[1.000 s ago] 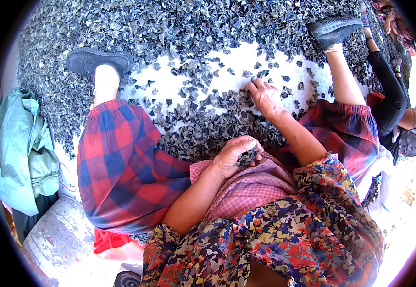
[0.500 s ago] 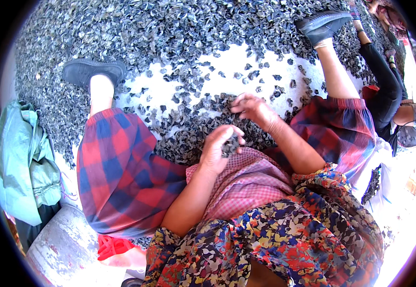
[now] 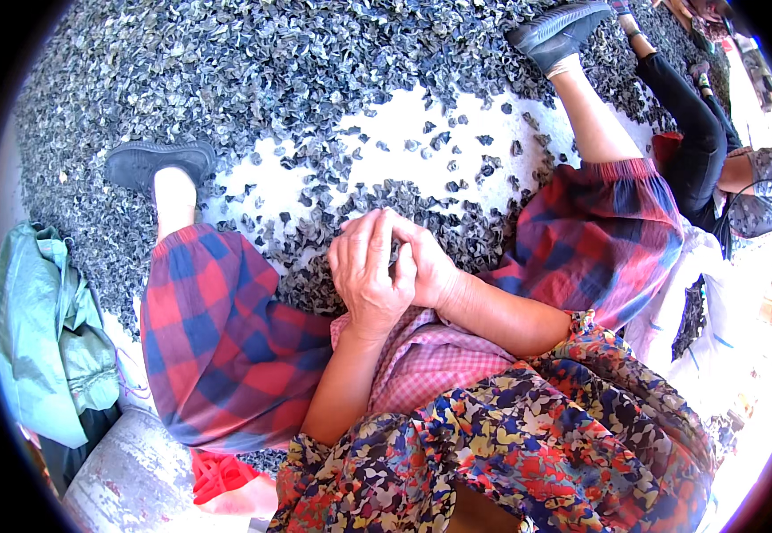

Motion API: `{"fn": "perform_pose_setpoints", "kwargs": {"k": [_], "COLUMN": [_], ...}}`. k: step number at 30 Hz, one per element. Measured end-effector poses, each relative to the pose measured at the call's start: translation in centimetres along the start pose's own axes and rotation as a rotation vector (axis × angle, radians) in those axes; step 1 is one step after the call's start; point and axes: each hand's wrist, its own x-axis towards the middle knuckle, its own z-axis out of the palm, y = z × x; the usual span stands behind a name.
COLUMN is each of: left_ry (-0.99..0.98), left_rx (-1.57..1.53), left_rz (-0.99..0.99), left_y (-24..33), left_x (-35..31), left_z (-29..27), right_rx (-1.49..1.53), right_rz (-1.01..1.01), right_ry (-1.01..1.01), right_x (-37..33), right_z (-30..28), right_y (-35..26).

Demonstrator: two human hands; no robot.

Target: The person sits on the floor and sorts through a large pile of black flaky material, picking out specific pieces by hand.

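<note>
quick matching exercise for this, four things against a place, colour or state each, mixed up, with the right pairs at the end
Things:
1. left hand
2. dark pieces
3. trousers
4. green bundle

Place, colour or state:
A. red-and-blue checked
B. at the far left of the view
C. touching the right hand
D. strewn over the white ground

Pairs: 1-C, 2-D, 3-A, 4-B

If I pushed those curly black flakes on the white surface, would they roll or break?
The curly black flakes would probably slide or scatter rather than roll, since they look crinkled and uneven. They're likely light, being small and thin. Their thin, curled edges might snap if squeezed.
</note>
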Motion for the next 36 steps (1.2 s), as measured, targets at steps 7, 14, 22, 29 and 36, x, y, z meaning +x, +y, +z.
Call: {"fn": "perform_pose_setpoints", "kwargs": {"k": [7,14,22,29,36], "left_ry": [-0.221,-0.241,-0.077,-0.327,-0.714], "left_rx": [0.245,-0.033,-0.486,0.062,0.339], "left_rz": [0.099,0.219,0.032,-0.130,-0.109], "left_y": [2.8,7.5,6.3,-5.3,-8.5], "left_x": [-0.7,1.6,4.7,4.5,1.9], "left_z": [0.2,2.3,5.1,8.0,8.0], "right_rx": [-0.073,0.031,0.310,-0.460,-2.139], "right_rz": [-0.125,-0.445,-0.657,-1.049,-0.856], "right_ry": [-0.224,0.114,-0.312,0.620,1.947], "right_x": [-2.4,-6.9,-23.3,-49.9,-48.6], "right_z": [-2.8,-1.0,-6.7,-20.3,-18.5], "right_y": [-0.2,-3.1,-14.3,-21.1,-21.8]}}
